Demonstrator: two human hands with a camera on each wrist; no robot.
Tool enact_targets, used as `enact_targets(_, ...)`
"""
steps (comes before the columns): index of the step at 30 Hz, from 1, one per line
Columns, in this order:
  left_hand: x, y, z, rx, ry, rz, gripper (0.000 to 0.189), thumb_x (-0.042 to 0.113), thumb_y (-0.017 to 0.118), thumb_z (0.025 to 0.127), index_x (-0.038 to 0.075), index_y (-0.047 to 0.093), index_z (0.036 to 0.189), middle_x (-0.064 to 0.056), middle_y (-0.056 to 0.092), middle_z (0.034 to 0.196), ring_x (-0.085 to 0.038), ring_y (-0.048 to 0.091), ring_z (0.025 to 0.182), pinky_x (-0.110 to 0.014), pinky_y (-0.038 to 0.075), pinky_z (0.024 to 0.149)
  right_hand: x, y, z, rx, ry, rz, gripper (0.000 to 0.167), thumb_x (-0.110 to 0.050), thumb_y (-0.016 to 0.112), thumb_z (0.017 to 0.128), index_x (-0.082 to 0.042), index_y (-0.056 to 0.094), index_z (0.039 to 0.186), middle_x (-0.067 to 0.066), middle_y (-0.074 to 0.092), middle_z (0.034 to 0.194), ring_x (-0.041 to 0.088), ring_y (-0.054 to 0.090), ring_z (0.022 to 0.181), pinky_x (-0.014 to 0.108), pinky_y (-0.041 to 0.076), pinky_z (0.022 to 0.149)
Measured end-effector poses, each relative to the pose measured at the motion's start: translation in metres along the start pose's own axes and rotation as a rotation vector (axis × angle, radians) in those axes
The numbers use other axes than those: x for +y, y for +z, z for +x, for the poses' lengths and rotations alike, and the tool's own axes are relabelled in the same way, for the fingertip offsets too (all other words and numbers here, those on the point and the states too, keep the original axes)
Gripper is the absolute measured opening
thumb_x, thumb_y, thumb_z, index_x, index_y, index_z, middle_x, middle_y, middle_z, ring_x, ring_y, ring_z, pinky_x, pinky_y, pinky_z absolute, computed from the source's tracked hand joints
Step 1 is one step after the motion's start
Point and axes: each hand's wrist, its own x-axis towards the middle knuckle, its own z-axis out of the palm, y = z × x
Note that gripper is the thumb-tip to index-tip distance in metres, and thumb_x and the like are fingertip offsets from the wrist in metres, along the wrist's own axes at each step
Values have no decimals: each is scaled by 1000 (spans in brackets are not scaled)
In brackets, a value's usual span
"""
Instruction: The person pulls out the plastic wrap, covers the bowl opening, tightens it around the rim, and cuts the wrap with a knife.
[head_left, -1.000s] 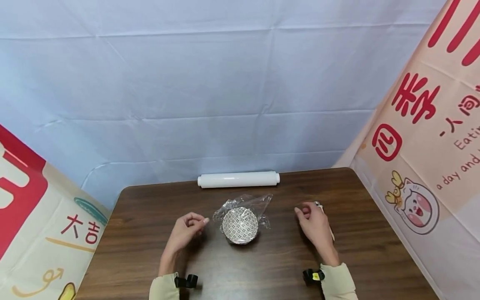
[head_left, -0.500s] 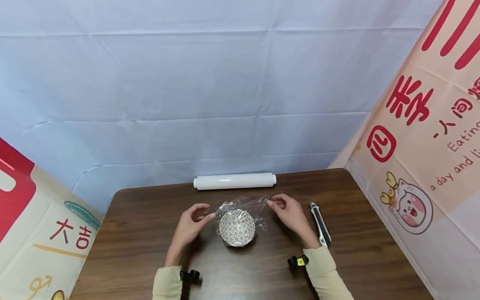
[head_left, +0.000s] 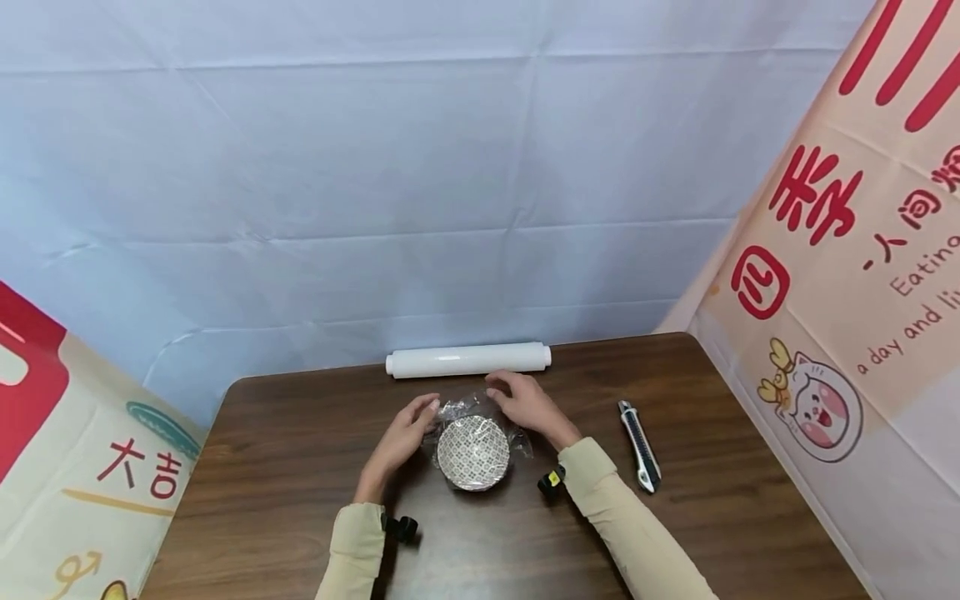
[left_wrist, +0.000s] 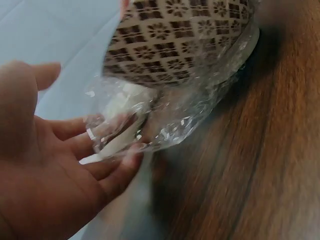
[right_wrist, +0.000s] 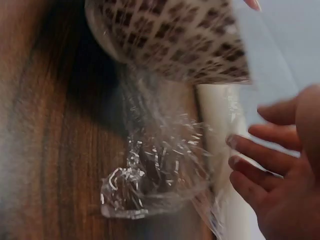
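A brown-and-white patterned bowl [head_left: 473,452] stands upright on the table, with clear cling film [head_left: 519,442] stretched over it and crumpled around its sides. My left hand [head_left: 405,435] is at the bowl's far left side. In the left wrist view its spread fingers [left_wrist: 117,182] touch the loose film [left_wrist: 175,131] under the rim. On the far right side is my right hand [head_left: 528,410], reaching past the bowl. The right wrist view shows its fingers [right_wrist: 262,155] fairly straight and apart from the bowl, near the crumpled film [right_wrist: 142,182]; contact with the film cannot be made out.
A white roll [head_left: 468,360] lies along the back edge of the brown wooden table [head_left: 292,467]. To the right lies a utility knife [head_left: 640,446]. A pale cloth [head_left: 360,192] hangs behind, with printed banners [head_left: 810,350] on both sides.
My right hand has moved left from beside the utility knife, touched the raised film corner, and come behind the bowl. The left hand has moved up closer; the raised film is now lower.
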Motion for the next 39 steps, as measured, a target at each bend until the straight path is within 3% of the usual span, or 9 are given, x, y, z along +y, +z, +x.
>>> enact_targets(4,-1,5,7,18,-1,-64,44,28,54,111,2,56,147,-20,67,137,-29,68,119,-45,57,103,-1,7,9,-109,-47,-5,35,-19,64,105,-6,67,137,10,74,125,28,69,120,49,55,104)
enact_targets(8,0,5,8,84,32,-114,35,14,63,105,2,65,137,-14,74,106,-16,66,90,-27,55,77,-4,8,12,-59,-89,38,25,-8,68,100,-3,72,125,4,75,102,18,69,98,41,56,91)
enact_targets(10,1,5,9,139,53,-139,31,9,66,102,2,68,132,-12,75,100,-11,64,82,-22,50,68,-6,6,13,-22,-101,58,22,-5,68,100,-4,73,122,2,73,98,14,66,94,37,53,88)
enact_targets(15,1,5,8,284,62,-259,24,3,68,100,-6,71,122,-18,80,103,-5,70,80,-17,57,73,-12,1,12,25,-107,91,21,-6,63,103,-8,73,121,3,72,102,15,64,93,36,51,87)
enact_targets(18,1,5,7,343,47,-288,24,3,67,101,-10,69,121,-22,80,104,-9,74,81,-21,61,76,-14,-1,10,65,-114,99,20,-6,62,102,-9,73,118,5,73,103,18,66,95,38,54,88)
enact_targets(21,2,3,5,340,24,-254,27,9,67,103,-9,69,123,-21,80,106,-12,76,85,-24,62,78,-15,-2,9,91,-119,103,19,-5,62,101,-10,74,116,6,74,103,19,68,97,39,57,90)
enact_targets(28,6,3,2,188,24,-52,26,28,78,97,7,80,113,-7,81,104,-5,68,90,-21,52,80,-17,-4,9,107,-157,118,19,-3,62,100,-9,74,113,7,75,102,19,69,97,38,57,92)
enact_targets(32,5,4,3,228,14,-105,18,23,78,96,7,82,104,-4,80,98,-6,65,85,-20,51,75,-16,-5,8,113,-166,108,20,-2,62,98,-9,75,112,8,76,102,19,69,97,38,58,92)
enact_targets(39,0,2,2,274,-50,-149,17,19,76,99,5,81,106,1,77,94,-7,60,78,-21,49,67,-16,-5,8,110,-114,122,22,-3,61,96,-10,75,111,10,77,103,19,69,97,38,56,91)
